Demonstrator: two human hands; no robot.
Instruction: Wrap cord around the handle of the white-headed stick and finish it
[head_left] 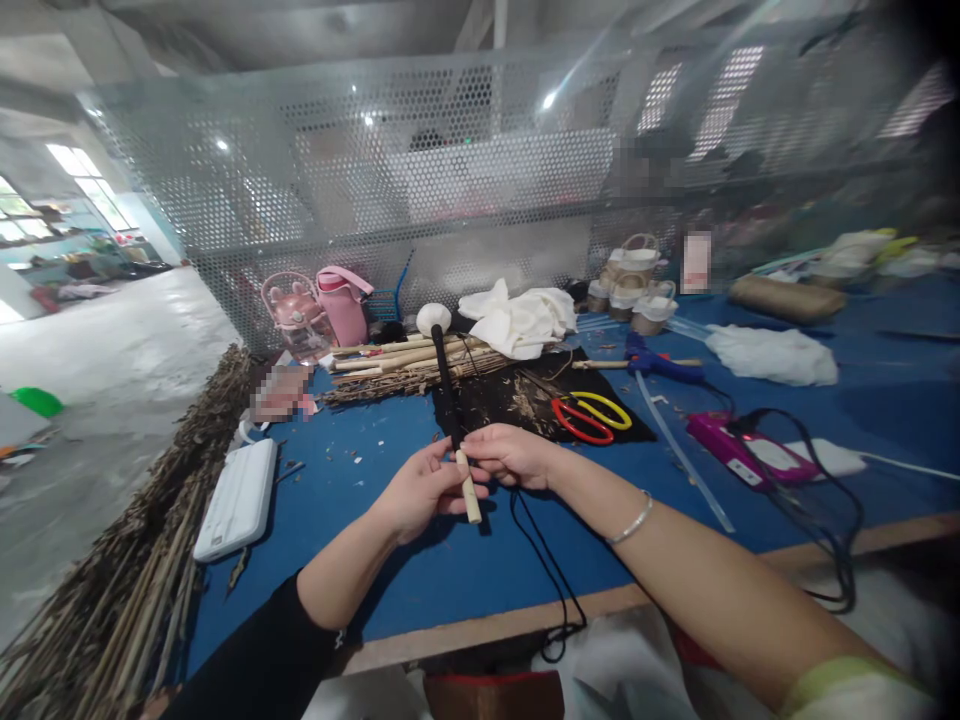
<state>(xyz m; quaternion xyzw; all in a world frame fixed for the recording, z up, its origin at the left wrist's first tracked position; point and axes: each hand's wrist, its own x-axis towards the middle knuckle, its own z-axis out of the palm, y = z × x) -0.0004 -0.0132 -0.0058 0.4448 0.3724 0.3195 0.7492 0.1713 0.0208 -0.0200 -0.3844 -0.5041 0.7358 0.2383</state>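
A stick with a round white head (434,320) slants toward me over the table. Black wrapping (444,385) covers most of its length, and the near end (469,490) is bare pale wood. My left hand (420,492) is closed around this bare end, with the thumb on top. Close against the stick where the wrapping stops, my right hand (517,455) is pinched on a thin black cord. The cord's loose length (544,555) hangs from under that hand over the table's front edge. The fingers partly hide the exact pinch point.
Scissors (592,418) with red and yellow handles lie on a black cloth beyond my hands. Behind are sticks (390,355) and white cloth (517,318). A white power bank (236,498) sits left; a blue glue gun (660,362) and magenta box (750,450) are right.
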